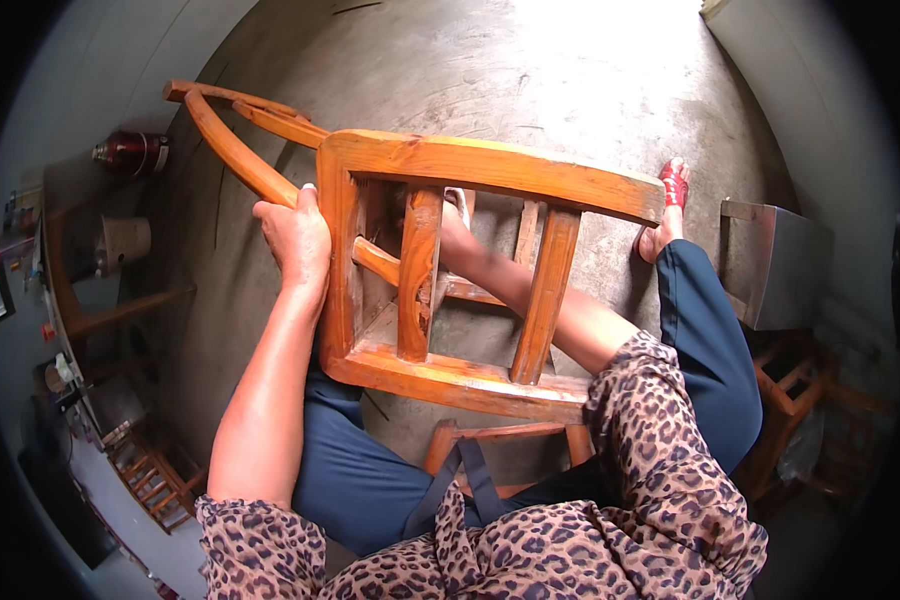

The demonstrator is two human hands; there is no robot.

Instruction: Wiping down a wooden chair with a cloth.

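Note:
A wooden chair frame (495,161) with an open, slatted seat lies tilted across the space before me, its curved back pointing to the upper left. My left hand (298,236) grips the curved back post (234,156) where it meets the seat frame. My right forearm passes behind the seat slats, and my right hand (454,229) is mostly hidden behind the slat nearest the chair's back. Something pale shows beside that hand, too covered to identify. Its fingers and their hold cannot be seen.
A grey metal-sided box (787,266) stands at right, near my foot. Other wooden furniture (795,390) is at lower right. At left are a dark red vacuum flask (136,154), a pale bucket (126,241) and a slatted wooden rack (154,480). A wooden stool (510,431) is beneath me.

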